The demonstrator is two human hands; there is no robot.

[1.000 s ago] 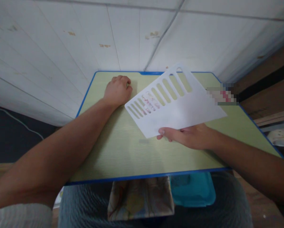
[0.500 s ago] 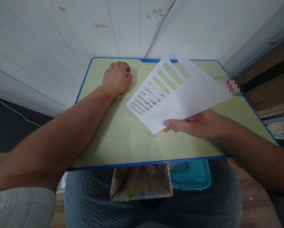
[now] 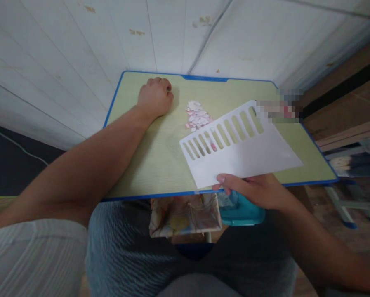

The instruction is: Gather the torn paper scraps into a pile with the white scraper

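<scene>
Sheet [image 3: 243, 156], slotted: probably light, stiffish; best gripped by its solid edge. My right hand [image 3: 253, 189] pinches there; my left hand [image 3: 155, 97] curls, contents unclear.

white slotted sheet [image 3: 249, 152] (held aslant)

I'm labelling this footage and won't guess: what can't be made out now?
Head view:
Right hand: fingers, mostly behind the white slotted sheet.
Left hand: palm side, hidden by the hand itself.
Paper scraps: near end, partly covered by the sheet.
Item at tabletop's right: blurred by pixelation.
</scene>
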